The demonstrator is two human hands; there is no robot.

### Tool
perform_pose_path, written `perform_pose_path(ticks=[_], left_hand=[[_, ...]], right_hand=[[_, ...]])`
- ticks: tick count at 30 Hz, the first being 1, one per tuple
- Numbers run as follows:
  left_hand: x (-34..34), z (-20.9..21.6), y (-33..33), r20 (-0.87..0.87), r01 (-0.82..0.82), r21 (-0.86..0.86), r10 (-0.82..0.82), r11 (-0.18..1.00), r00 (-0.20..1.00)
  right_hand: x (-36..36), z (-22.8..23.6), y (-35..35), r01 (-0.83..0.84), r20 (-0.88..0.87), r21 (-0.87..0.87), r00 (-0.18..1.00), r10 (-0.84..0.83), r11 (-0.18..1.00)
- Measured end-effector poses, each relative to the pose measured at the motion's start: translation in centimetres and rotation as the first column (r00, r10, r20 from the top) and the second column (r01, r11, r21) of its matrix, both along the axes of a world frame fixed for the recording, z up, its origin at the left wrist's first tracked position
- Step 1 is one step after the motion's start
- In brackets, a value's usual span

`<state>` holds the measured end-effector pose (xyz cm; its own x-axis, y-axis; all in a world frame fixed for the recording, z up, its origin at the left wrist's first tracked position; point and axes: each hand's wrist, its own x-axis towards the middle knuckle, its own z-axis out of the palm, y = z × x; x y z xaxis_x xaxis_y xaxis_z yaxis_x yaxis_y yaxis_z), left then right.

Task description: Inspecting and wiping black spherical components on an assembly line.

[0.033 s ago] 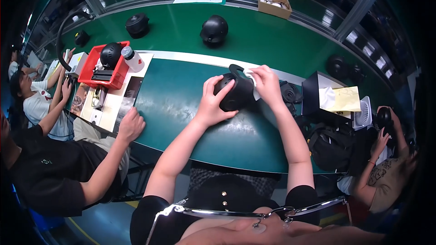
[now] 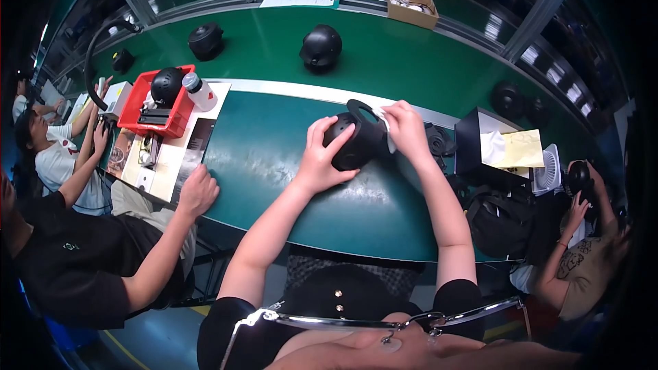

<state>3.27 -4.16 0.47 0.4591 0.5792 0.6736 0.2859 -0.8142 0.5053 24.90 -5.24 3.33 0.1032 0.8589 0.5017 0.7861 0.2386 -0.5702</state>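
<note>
A: Helmet (image 2: 353, 142) on the green bench (image 2: 274, 157), centre, just in front of the wearer. Left hand (image 2: 321, 157) cups its rounded left side, fingers curled onto the shell and grasping it. Right hand (image 2: 406, 130) sits at the upper right, fingers pinched on a white cloth (image 2: 385, 122) pressed against the raised visor (image 2: 367, 115).

B: Progress?

A: Judging from the pose, wiping is under way, not finished. The cloth is at the visor edge only; the dome under the left palm shows no cloth contact. I cannot tell which parts are already clean; the black surface gives no clue at this size.

B: Orientation?

A: Lying tilted, not upright on its rim. Long axis runs lower left to upper right across the bench. Dome end toward the left hand, visor end pointing up and right, toward the conveyor (image 2: 411, 62). The opening I cannot see clearly.

B: Surroundings?

A: Two more black helmets on the conveyor, one (image 2: 321, 48) straight ahead, one (image 2: 205, 40) further left. Red tray (image 2: 181, 120) at left holds another, with a white bottle (image 2: 200, 91) beside it. A co-worker's hand (image 2: 197, 190) rests on the bench edge, well apart from the held helmet.
</note>
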Motion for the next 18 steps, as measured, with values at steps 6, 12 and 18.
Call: perform_pose_path(ticks=[6, 12, 18], left_hand=[[-0.2, -0.5, 0.2, 0.016, 0.019, 0.059, -0.02, 0.998, 1.0], [0.3, -0.4, -0.1, -0.013, 0.117, 0.129, -0.116, 0.985, 0.993], [-0.5, -0.4, 0.1, 0.163, -0.003, 0.196, -0.03, 0.981, 0.986]], right_hand=[[0.6, 2.1, -1.1, 0.062, -0.27, 0.186, 0.963, -0.01, 0.981], [0.1, 0.5, 0.8, -0.067, -0.103, 0.043, 0.992, 0.071, 0.997], [4.0, -0.5, -0.2, -0.059, 0.183, -0.27, 0.977, 0.111, 0.961]])
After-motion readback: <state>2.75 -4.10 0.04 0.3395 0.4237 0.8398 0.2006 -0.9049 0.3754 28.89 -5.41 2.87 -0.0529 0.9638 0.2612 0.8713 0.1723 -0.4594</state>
